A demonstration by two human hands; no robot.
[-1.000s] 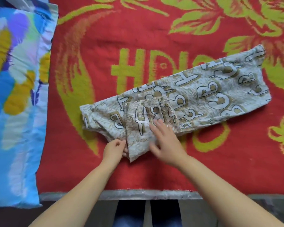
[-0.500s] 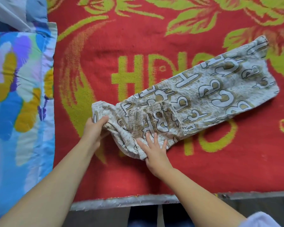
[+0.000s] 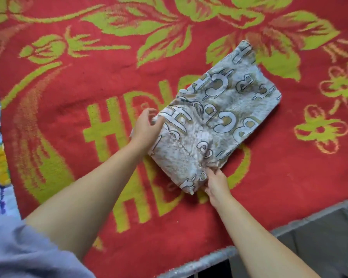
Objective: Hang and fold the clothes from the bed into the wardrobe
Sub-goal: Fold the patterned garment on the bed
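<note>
Lying folded double on the red bed cover (image 3: 68, 93), the beige garment (image 3: 215, 125) bears large "B" and "C" letters. Left hand (image 3: 146, 127) presses its edge, fingers spread; right hand (image 3: 216, 182) pinches its near corner.

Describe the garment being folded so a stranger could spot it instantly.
Start from the red blanket with green leaves and letters that covers the bed. Right of centre lies the folded garment, between the left hand and the right hand, which pinches its near corner. It alone is pale grey-beige, printed with big outlined letters.
</note>
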